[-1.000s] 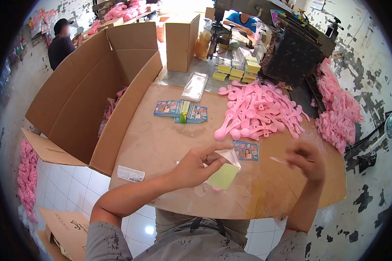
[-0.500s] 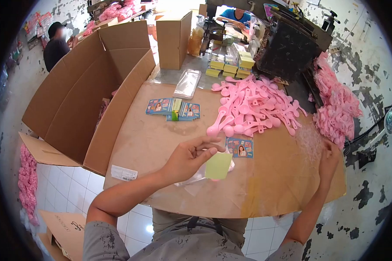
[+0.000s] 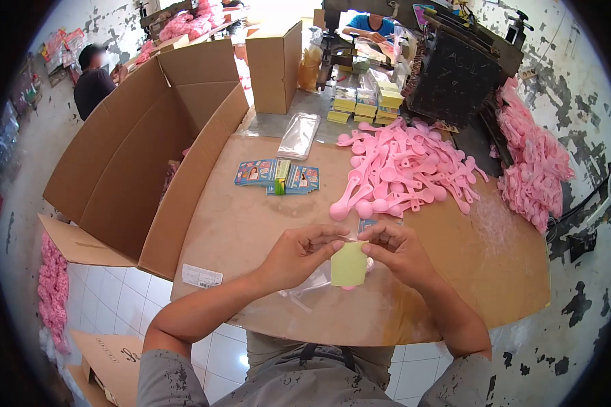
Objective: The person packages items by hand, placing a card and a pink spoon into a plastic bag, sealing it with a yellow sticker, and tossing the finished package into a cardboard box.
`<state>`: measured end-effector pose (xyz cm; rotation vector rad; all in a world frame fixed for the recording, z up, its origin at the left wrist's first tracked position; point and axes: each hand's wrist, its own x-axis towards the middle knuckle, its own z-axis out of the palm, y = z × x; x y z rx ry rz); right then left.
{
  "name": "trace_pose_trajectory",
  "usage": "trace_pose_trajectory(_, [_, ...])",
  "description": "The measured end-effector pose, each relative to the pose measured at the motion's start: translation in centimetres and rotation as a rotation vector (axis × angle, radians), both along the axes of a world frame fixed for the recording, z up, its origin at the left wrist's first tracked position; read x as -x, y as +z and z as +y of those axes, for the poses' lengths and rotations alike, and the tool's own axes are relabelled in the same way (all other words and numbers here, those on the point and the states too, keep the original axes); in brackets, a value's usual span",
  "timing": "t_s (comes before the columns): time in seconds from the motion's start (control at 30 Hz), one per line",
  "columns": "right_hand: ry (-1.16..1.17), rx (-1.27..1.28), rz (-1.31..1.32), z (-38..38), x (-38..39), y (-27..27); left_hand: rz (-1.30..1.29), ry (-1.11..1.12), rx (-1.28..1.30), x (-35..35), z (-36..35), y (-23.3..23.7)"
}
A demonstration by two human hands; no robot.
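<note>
A pale yellow-green card (image 3: 348,264) stands before me over the table's near part, pinched by both hands. My left hand (image 3: 304,254) closes thumb and fingers at its upper left. At its upper right corner is my right hand (image 3: 404,256), thumb and fingers also closed. Bits of pink show at the card's lower and right edges; what lies behind it is hidden. Clear plastic bags (image 3: 304,292) lie under and beside the left hand. A blue printed card (image 3: 366,224) peeks out beyond the fingers. Farther off is a pile of pink measuring spoons (image 3: 394,169).
Banded printed cards (image 3: 256,173) and clear bags (image 3: 299,136) lie left of the spoons. A large open carton (image 3: 105,173) flanks the table's left side. Card stacks (image 3: 366,102), a dark machine (image 3: 448,74) and a pink heap (image 3: 533,159) stand beyond. Two people work farther back.
My right hand has come from the table's right edge to the yellow-green card and grips its corner. The left hand still holds the card. The whole view has shifted slightly.
</note>
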<state>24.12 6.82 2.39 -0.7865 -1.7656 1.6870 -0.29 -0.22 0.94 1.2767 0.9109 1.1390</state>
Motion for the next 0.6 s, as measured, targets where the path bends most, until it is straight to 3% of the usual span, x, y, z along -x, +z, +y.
trace_pose_trajectory(0.17, [-0.039, -0.030, 0.101, 0.2, -0.4, -1.1, 0.060, 0.010, -0.014, 0.1, 0.1, -0.6])
trace_pose_trajectory(0.27, [-0.029, 0.037, 0.147, 0.4, -0.7, -1.1, 0.239, 0.033, -0.054, 0.2, 0.1, -0.5])
trace_pose_trajectory(0.37, [0.020, -0.111, 0.196, 1.1, -1.2, -2.6, 0.356, 0.012, -0.141, 0.5, 0.2, 0.4])
trace_pose_trajectory(0.47, [0.014, -0.097, 0.181, 1.2, -1.5, -2.4, 0.297, -0.050, -0.098, 0.9, 0.5, -0.4])
trace_pose_trajectory(0.6, [0.065, -0.098, 0.143, 1.7, -2.3, -1.9, 0.016, -0.076, -0.028, 0.8, 0.5, -0.6])
